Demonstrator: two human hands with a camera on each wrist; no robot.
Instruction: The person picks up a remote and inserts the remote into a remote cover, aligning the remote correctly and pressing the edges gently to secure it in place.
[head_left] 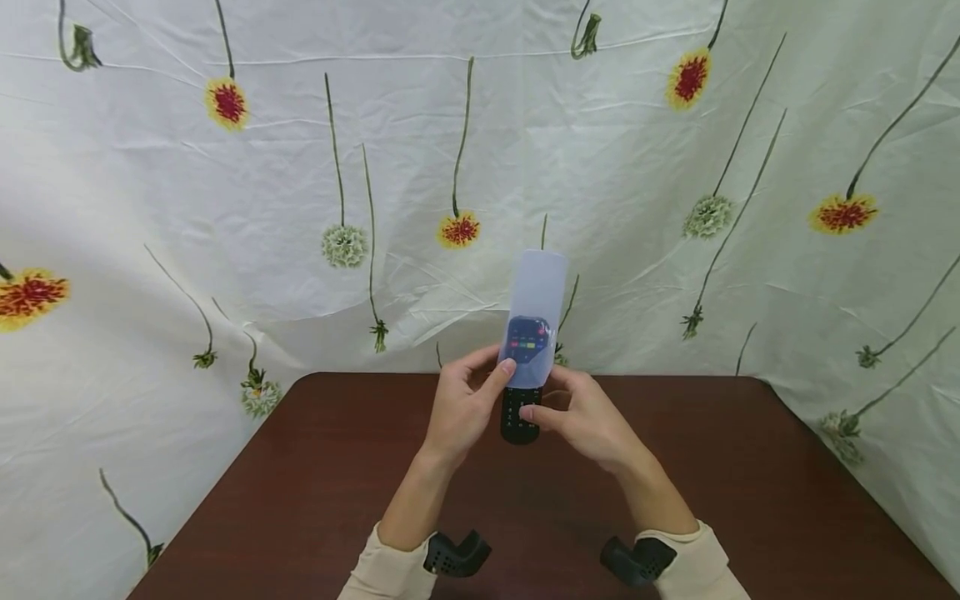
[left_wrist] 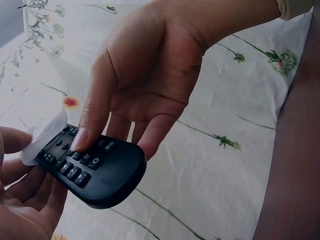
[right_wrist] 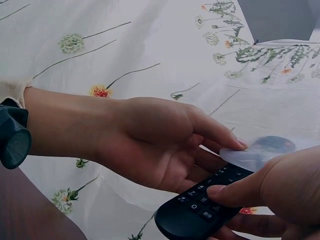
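Observation:
A black remote control (head_left: 519, 431) is held up over the table, its far part inside a translucent plastic sleeve (head_left: 537, 279). Red, green and yellow buttons show through the film, and the sleeve extends past the remote's far end. My left hand (head_left: 462, 410) pinches the sleeve near its lower opening, thumb on top. With its thumb on the number buttons, my right hand (head_left: 596, 421) grips the uncovered lower part. In the left wrist view the rounded end of the remote (left_wrist: 117, 175) sticks out, with the right thumb on its keys. Fingers beneath the remote are partly hidden.
A dark reddish-brown table (head_left: 315, 500) spreads below both hands. Behind it hangs a white cloth (head_left: 285, 167) printed with flowers and stems. Each wrist wears a black band mount (head_left: 457, 554) over a cream sleeve cuff.

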